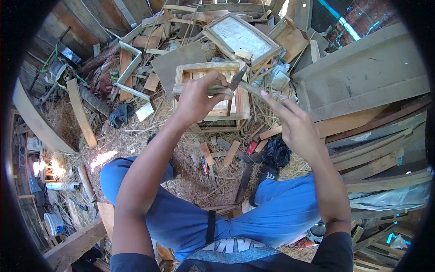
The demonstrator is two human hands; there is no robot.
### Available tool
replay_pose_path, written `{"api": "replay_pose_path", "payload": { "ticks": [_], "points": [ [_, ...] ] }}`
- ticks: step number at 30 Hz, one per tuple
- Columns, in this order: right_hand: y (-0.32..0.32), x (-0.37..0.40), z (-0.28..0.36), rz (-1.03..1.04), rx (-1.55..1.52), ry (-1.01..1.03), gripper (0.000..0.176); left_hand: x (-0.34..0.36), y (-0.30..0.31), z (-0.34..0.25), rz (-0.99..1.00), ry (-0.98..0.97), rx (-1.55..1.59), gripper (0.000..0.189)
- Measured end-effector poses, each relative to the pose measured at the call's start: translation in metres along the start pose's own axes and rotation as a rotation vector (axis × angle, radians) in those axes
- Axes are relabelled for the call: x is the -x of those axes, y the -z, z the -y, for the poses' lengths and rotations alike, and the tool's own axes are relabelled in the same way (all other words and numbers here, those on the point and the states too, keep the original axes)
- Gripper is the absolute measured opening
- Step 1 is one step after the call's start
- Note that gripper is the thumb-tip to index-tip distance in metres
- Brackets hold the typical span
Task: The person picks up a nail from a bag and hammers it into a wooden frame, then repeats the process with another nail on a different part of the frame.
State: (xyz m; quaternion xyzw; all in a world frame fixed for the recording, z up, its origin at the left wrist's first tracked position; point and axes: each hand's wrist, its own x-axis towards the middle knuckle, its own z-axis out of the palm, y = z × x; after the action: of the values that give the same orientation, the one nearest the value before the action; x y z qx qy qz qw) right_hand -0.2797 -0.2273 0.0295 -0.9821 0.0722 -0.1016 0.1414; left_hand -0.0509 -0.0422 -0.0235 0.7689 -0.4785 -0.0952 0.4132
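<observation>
In the head view, a hammer (238, 78) with a dark metal head and a pale wooden handle is held over a wooden box frame (246, 106). My right hand (297, 127) is closed around the handle, its fingers stretched along it. My left hand (199, 97) is closed in a pinch beside the hammer head, over a bar of the frame. Whatever sits between its thumb and finger is too small to make out. A thin brown upright piece (229, 105) shows just below the hammer head. The frame stands on the littered ground before my knees.
A framed panel (242, 36) leans on scrap wood behind the box frame. Large boards (362, 72) and stacked planks (376, 154) lie at the right. A black plastic bag (276, 152), wood offcuts (232, 153) and straw cover the ground. A curved board (41, 118) stands at the left.
</observation>
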Motion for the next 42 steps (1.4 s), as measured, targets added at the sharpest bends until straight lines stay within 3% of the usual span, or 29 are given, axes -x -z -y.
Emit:
{"api": "replay_pose_path", "payload": {
  "ticks": [2, 5, 6, 8, 12, 14, 15, 17, 18, 20, 24, 26, 27, 29, 32, 33, 35, 36, 38, 42],
  "points": [
    [-0.003, -0.002, -0.004, -0.159, -0.217, 0.073, 0.088, -0.001, 0.000, 0.003, -0.004, 0.054, -0.028, 0.033],
    [0.002, -0.009, 0.006, -0.298, -0.384, 0.070, 0.088, 0.002, -0.006, 0.011, -0.041, -0.048, 0.037, 0.036],
    [0.003, -0.006, 0.006, -0.300, -0.384, 0.065, 0.088, 0.002, -0.005, 0.009, -0.030, -0.023, 0.032, 0.036],
    [0.005, -0.002, 0.004, 0.026, -0.001, -0.002, 0.090, -0.001, -0.004, 0.008, -0.018, -0.012, 0.023, 0.036],
    [-0.003, -0.005, -0.002, -0.092, -0.169, 0.041, 0.091, -0.001, -0.004, 0.013, -0.025, -0.010, 0.026, 0.037],
    [-0.006, -0.007, 0.001, -0.273, -0.332, 0.078, 0.092, 0.003, -0.005, 0.013, -0.017, 0.014, 0.043, 0.038],
    [-0.005, -0.005, 0.002, -0.274, -0.332, 0.074, 0.092, 0.003, -0.005, 0.012, -0.039, 0.002, 0.033, 0.038],
    [0.000, -0.003, 0.003, 0.021, -0.001, 0.012, 0.090, 0.000, -0.003, 0.010, -0.064, -0.022, 0.019, 0.040],
    [0.001, -0.004, 0.001, 0.014, 0.001, 0.012, 0.090, 0.000, -0.003, 0.010, -0.065, -0.030, -0.009, 0.040],
    [-0.001, -0.005, -0.004, -0.134, -0.273, 0.072, 0.089, 0.000, -0.004, 0.013, -0.066, -0.027, -0.033, 0.040],
    [-0.002, -0.005, 0.003, -0.256, -0.331, 0.078, 0.088, 0.003, -0.005, 0.014, -0.060, -0.045, 0.034, 0.040],
    [0.005, -0.004, 0.007, 0.075, -0.047, -0.026, 0.077, 0.000, -0.003, 0.012, -0.059, -0.054, 0.014, 0.040],
    [0.005, -0.005, 0.007, 0.069, -0.047, -0.026, 0.077, -0.001, -0.003, 0.012, -0.070, -0.077, 0.003, 0.041],
    [0.002, -0.006, 0.007, -0.167, -0.355, 0.036, 0.076, 0.002, -0.005, 0.015, -0.083, -0.084, -0.003, 0.041],
    [-0.004, -0.007, 0.001, -0.238, -0.306, 0.137, 0.077, 0.002, -0.004, 0.013, -0.043, -0.050, 0.025, 0.041],
    [-0.003, -0.004, 0.002, -0.244, -0.303, 0.134, 0.077, 0.003, -0.003, 0.012, -0.018, -0.030, -0.012, 0.041],
    [0.000, 0.000, 0.004, 0.075, -0.078, -0.033, 0.081, -0.001, -0.001, 0.010, 0.001, -0.018, -0.054, 0.042],
    [-0.002, -0.001, 0.003, 0.073, -0.079, -0.034, 0.081, -0.001, -0.001, 0.010, -0.019, -0.041, -0.038, 0.041],
    [-0.008, -0.003, 0.000, -0.224, -0.364, 0.086, 0.090, 0.002, -0.005, 0.014, -0.041, -0.047, -0.014, 0.041],
    [-0.010, 0.001, -0.005, -0.201, -0.223, 0.131, 0.091, 0.002, -0.006, 0.017, -0.050, -0.046, 0.056, 0.041]
  ]
}}
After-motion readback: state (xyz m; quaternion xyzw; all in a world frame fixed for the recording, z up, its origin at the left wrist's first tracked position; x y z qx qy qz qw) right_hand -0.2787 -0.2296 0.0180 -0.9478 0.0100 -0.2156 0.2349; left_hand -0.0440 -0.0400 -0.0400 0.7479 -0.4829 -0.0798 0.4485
